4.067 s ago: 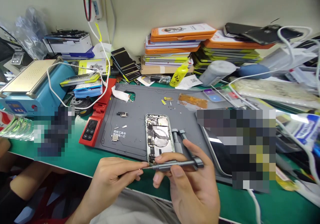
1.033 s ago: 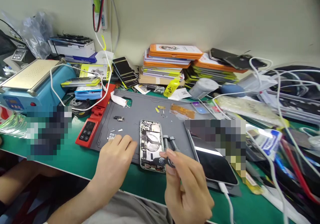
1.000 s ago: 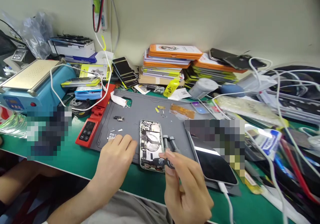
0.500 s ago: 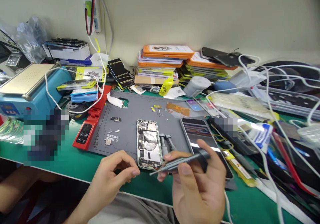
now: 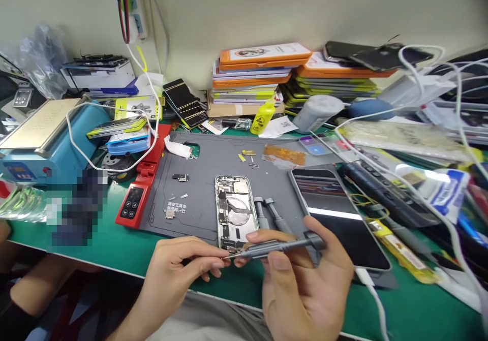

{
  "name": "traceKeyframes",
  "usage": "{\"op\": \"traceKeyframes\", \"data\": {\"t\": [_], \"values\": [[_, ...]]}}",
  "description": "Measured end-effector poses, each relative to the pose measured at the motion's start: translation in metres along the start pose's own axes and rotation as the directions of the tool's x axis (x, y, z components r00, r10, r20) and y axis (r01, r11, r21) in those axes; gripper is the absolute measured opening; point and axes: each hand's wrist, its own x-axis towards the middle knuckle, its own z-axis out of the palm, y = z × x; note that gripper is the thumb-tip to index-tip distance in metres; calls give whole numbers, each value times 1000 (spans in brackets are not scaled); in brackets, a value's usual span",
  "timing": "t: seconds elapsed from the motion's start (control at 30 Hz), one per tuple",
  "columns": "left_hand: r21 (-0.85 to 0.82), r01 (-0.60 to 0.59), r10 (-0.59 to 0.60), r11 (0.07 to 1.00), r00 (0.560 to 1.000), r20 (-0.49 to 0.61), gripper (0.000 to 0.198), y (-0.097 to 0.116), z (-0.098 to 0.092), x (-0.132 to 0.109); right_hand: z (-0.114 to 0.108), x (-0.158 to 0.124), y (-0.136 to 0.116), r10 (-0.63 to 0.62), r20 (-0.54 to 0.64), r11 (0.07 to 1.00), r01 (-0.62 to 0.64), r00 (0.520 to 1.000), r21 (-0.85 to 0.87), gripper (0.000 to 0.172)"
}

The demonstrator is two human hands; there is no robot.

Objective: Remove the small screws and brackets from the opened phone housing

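An opened phone body (image 5: 236, 210) with bare circuitry lies on the grey work mat (image 5: 206, 163). In front of it my right hand (image 5: 305, 285) is closed round a slim grey screwdriver (image 5: 278, 246), held level with its tip pointing left. My left hand (image 5: 183, 275) pinches thumb and forefinger together at that tip; whatever sits between them is too small to make out. Two more grey screwdrivers (image 5: 270, 214) lie on the mat just right of the phone body.
A phone with a lit screen (image 5: 339, 214) lies at the right on a white cable. A red device (image 5: 137, 198) borders the mat's left edge, a blue machine (image 5: 41, 132) beyond it. Stacked orange cases (image 5: 263, 66), a yellow bottle (image 5: 263, 115) and tangled white cables line the back.
The screwdriver has come off the phone body and now lies level in my right hand. My left hand left the mat and closed its fingers at the screwdriver's tip.
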Motion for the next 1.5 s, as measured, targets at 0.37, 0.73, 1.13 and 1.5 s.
{"op": "traceKeyframes", "data": {"t": [0.37, 0.73, 1.13, 1.5], "values": [[82, -25, 26, 996, 1000, -4, 12, 2, -1, 0, -3, -3, 3, -2, 7, 996, 2, 1000, -90, 42], [123, -76, 58, 989, 988, 141, 28, 7, -3, 1, -9, 6, -2, 171, 59, 984, -173, 983, 35, 42], [262, -83, 103, 961, 993, -63, 27, -3, 0, -6, -9, 26, 10, -496, 259, 718, 559, 829, -415, 40], [297, -209, 191, 932, 977, 92, 14, 4, 1, 2, -12, 12, 4, -359, 209, 859, 410, 910, -307, 58]]}}
